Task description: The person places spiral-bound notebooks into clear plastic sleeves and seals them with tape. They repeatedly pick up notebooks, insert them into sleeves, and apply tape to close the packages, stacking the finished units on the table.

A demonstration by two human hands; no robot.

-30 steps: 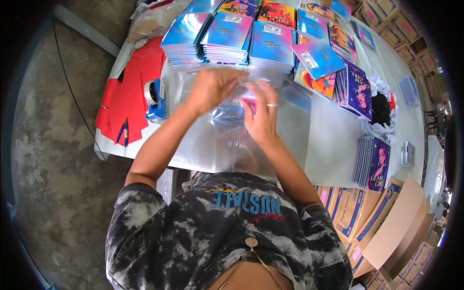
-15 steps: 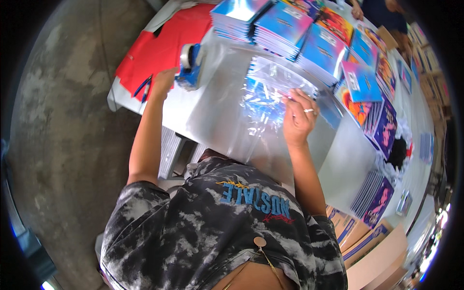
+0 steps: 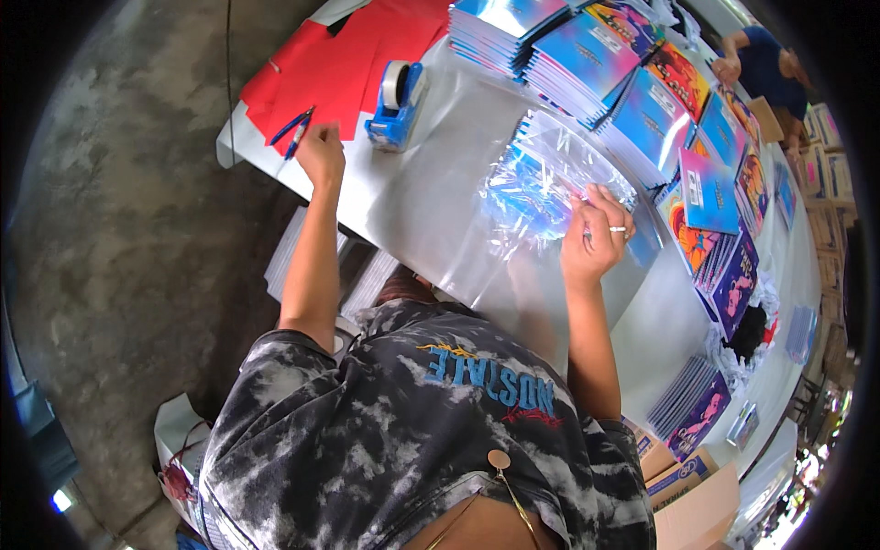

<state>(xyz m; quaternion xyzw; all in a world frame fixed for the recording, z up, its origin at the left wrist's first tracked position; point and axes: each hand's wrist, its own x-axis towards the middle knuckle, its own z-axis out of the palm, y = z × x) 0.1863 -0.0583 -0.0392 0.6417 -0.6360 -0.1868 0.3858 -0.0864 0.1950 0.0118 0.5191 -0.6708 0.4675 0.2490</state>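
A spiral notebook with a blue cover lies under crinkled clear plastic wrap in front of me. My right hand, a ring on one finger, closes over the wrap at its right side and pinches it. Off to the left, my left hand hovers by the table edge beside two blue pens. Its fingertips are blurred, and anything in them is too unclear to make out. A blue tape dispenser with a roll of tape stands right of that hand.
Red sheets cover the far left table corner. Stacks of blue notebooks line the far side, with purple notebooks at the right. Open cardboard boxes sit at lower right. Another person stands beyond the table.
My left hand has moved from beside the tape dispenser to near the pens. My right hand stays on the plastic wrap. The whole view has shifted a little.
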